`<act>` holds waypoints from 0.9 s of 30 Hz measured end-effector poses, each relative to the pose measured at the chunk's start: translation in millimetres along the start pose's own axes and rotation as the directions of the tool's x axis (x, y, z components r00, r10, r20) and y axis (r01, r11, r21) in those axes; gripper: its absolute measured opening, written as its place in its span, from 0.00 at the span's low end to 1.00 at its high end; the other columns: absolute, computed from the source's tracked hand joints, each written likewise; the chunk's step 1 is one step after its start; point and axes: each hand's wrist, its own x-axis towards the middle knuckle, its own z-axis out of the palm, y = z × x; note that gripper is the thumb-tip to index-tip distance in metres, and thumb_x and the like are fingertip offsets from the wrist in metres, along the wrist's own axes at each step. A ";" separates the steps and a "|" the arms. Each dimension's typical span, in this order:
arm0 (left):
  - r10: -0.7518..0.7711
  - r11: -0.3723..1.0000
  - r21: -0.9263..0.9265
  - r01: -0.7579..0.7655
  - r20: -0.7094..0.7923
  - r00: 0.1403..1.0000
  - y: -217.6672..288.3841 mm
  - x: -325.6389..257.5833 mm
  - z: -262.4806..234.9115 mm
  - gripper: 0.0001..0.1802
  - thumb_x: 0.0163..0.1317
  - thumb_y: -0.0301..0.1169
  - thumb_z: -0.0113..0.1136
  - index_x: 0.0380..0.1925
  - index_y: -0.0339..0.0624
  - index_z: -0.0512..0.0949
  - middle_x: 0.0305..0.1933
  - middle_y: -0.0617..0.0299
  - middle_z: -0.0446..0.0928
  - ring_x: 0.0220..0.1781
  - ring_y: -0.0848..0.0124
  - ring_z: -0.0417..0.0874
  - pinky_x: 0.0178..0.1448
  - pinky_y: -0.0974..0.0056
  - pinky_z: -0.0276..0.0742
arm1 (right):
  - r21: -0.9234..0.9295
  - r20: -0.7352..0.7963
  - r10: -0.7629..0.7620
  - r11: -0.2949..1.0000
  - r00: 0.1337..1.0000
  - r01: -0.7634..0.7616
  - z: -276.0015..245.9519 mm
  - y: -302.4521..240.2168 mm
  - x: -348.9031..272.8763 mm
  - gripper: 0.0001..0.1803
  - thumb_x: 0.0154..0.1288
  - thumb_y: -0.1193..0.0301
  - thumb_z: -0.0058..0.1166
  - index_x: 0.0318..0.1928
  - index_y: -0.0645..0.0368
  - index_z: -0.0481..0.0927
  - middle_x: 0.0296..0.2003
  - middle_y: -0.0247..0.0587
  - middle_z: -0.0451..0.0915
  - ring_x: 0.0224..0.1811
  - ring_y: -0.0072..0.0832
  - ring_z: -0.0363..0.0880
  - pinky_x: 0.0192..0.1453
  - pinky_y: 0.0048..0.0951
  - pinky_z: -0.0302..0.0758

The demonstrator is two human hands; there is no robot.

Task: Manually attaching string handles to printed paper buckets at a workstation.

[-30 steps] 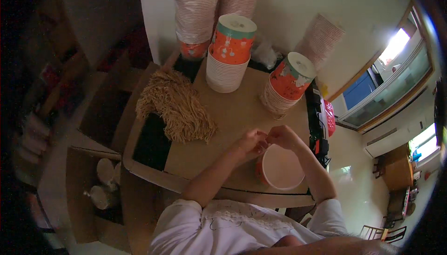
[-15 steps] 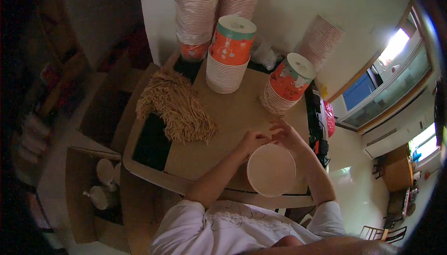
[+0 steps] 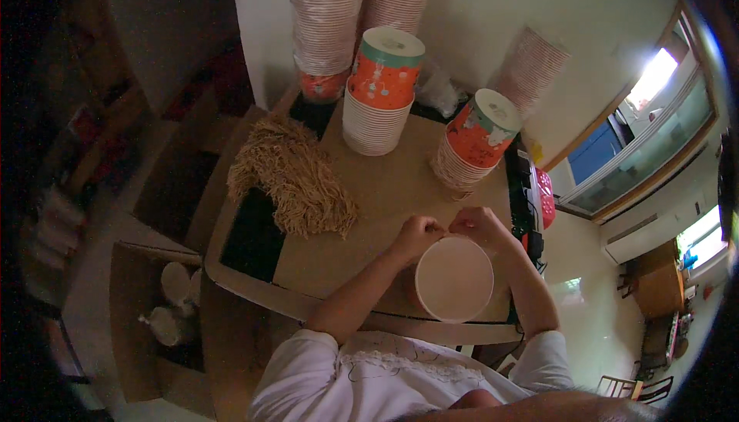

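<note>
A paper tub stands near the front edge of the table, its round pale end facing up. At its far side, my left hand is closed in a pinch. My right hand is also closed just beside it, with fingers curled at the tub's far rim. Whatever the fingertips hold is too small to make out. To the left lies a large bundle of tan twine strands. Beyond my right hand, an upside-down stack of orange and green paper tubs leans slightly.
Another tub stack stands farther back, with tall plastic-wrapped stacks by the wall. A wrapped stack leans at the back right. Cardboard covers the table. An open carton with tubs inside sits low at left.
My right hand's fingers have gone from raised and spread to curled in at the tub's far side. The tub has shifted slightly to the right.
</note>
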 end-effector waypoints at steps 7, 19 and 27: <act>0.035 0.997 0.067 -0.031 -0.051 0.998 3.7 -3.0 3.5 0.12 0.50 0.34 0.62 0.24 0.34 0.76 0.24 0.60 0.76 0.28 0.75 0.76 0.34 0.67 0.72 | 0.091 0.022 0.106 0.990 0.994 -0.108 12.1 34.9 -0.9 0.08 0.58 0.71 0.49 0.27 0.64 0.75 0.20 0.36 0.72 0.23 0.18 0.69 0.28 0.24 0.69; 0.036 0.999 -0.032 -0.038 -0.057 0.998 0.9 -4.0 5.0 0.10 0.47 0.31 0.61 0.24 0.33 0.76 0.21 0.56 0.76 0.25 0.73 0.77 0.31 0.66 0.71 | 0.352 -0.172 0.017 0.935 0.985 0.046 8.3 39.3 -0.3 0.06 0.62 0.71 0.47 0.34 0.62 0.72 0.29 0.33 0.72 0.31 0.20 0.67 0.36 0.25 0.67; 0.056 0.998 0.048 -0.051 -0.098 0.994 1.6 -4.6 4.1 0.11 0.46 0.31 0.61 0.23 0.33 0.76 0.20 0.56 0.75 0.23 0.73 0.76 0.30 0.66 0.71 | 0.288 0.039 0.044 0.956 0.998 -0.054 10.2 17.7 1.3 0.09 0.59 0.71 0.52 0.40 0.60 0.75 0.32 0.33 0.75 0.35 0.20 0.73 0.39 0.22 0.71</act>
